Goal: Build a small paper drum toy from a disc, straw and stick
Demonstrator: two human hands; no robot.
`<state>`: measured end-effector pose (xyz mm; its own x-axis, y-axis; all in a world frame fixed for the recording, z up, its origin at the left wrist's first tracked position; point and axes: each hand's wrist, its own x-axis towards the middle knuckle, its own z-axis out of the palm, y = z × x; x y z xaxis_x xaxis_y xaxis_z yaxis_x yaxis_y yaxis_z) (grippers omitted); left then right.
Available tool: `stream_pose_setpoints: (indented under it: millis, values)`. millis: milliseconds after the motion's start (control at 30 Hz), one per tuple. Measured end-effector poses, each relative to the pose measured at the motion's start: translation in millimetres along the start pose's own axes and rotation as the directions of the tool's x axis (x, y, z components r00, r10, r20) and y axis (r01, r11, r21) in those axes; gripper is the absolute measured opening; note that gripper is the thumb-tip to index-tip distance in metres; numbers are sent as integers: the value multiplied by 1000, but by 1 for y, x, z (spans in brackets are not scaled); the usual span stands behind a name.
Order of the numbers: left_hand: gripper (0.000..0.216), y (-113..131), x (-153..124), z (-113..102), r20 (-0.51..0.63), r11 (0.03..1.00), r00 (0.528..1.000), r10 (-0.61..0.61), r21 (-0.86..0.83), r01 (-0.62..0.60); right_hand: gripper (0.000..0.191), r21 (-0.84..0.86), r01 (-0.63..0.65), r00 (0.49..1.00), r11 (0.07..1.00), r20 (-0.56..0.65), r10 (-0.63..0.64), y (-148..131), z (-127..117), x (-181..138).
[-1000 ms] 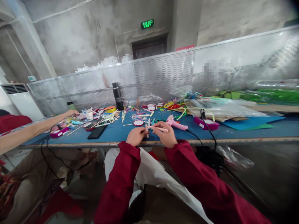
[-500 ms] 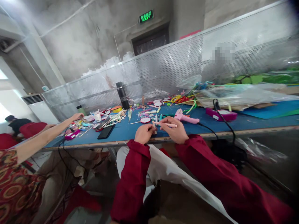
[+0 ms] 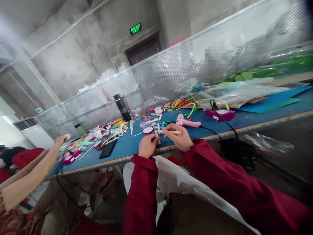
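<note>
My right hand [image 3: 181, 138] is closed around a pale pink pen-like stick [image 3: 175, 132], its tip pointing left toward my other hand. Pinched in the fingers of my left hand [image 3: 147, 146] is a small pale flat stick [image 3: 156, 133], partly hidden by the fingers. The tip of the pink stick is close to this piece; whether they touch I cannot tell. Both hands are at the table's front edge. Just beyond them lie a red-rimmed white disc [image 3: 148, 130] and a pink glue gun [image 3: 189, 123] with a black cord.
Craft scraps and sticks [image 3: 119, 130] cover the blue table [image 3: 134, 143] to the left, beside a phone [image 3: 107, 149] and a black bottle [image 3: 122, 107]. A purple box [image 3: 220, 114] with a cord stands right. At left, a co-worker's arm [image 3: 41, 163] reaches over the table.
The camera view has turned a little, so the scene is shifted left and tilted. The co-worker's hand now holds something pale. My hands keep nearly the same pose and hold.
</note>
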<state>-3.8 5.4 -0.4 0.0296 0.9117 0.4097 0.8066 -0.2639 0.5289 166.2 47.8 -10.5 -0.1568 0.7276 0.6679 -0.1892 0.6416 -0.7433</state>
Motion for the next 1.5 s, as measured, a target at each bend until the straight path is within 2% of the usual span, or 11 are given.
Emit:
stream_pose_setpoints:
  millis: [133, 500, 633, 1100, 1500]
  values:
    - [28, 0, 0, 1, -22, 1000, 1000, -7, 26, 7, 13, 3, -3, 999, 1000, -46, 3, 0, 1, -2]
    - [28, -1, -1, 0, -30, 999, 999, 19, 43, -17, 12, -132, 54, 999, 990, 6, -54, 4, 3, -1]
    - [27, -1, 0, 1, -42, 999, 999, 24, 35, -23, 14, -208, 73, 997, 975, -10, -76, 2, 4, -2]
    - [27, -2, -1, 1, -40, 996, 999, 36, 83, -33, 19, -167, 71, 997, 983, 43, -65, 5, 3, -2]
    - [27, -2, 0, 2, -30, 997, 999, 31, 78, -28, 18, -169, 55, 998, 984, -7, -57, 2, 5, -3]
